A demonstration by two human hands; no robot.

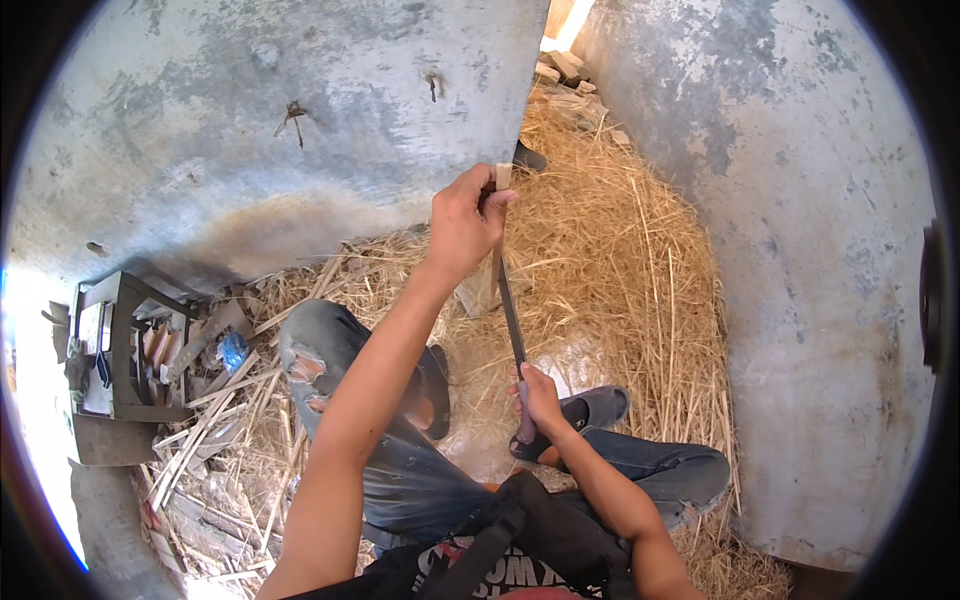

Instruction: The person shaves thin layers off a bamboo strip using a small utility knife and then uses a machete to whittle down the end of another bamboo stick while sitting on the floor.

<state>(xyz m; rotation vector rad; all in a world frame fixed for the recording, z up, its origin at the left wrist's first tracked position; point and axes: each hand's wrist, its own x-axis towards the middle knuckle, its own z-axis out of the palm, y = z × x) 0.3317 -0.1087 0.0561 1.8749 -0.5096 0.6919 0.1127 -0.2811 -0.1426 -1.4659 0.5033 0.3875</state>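
Note:
My left hand point(466, 222) is stretched forward and pinches the upper end of a pale, flat bamboo or wood strip point(503, 177) between thumb and fingers. The strip runs down from the hand, seen nearly edge-on. Closer to my body, my right hand point(542, 402) is wrapped round the handle of a long knife point(511, 312). Its narrow dark blade points away from me and lies along the lower part of the strip. Whether the edge touches the strip, I cannot tell. The handle's butt sticks out below my right hand.
Straw-like shavings point(610, 220) cover the ground ahead and right. Loose pale strips point(215, 430) lie at the left, beside a small dark wooden cabinet point(125, 340) with clutter and a blue plastic piece point(233, 351). Grey walls point(340, 110) rise around; my bent knees flank the work.

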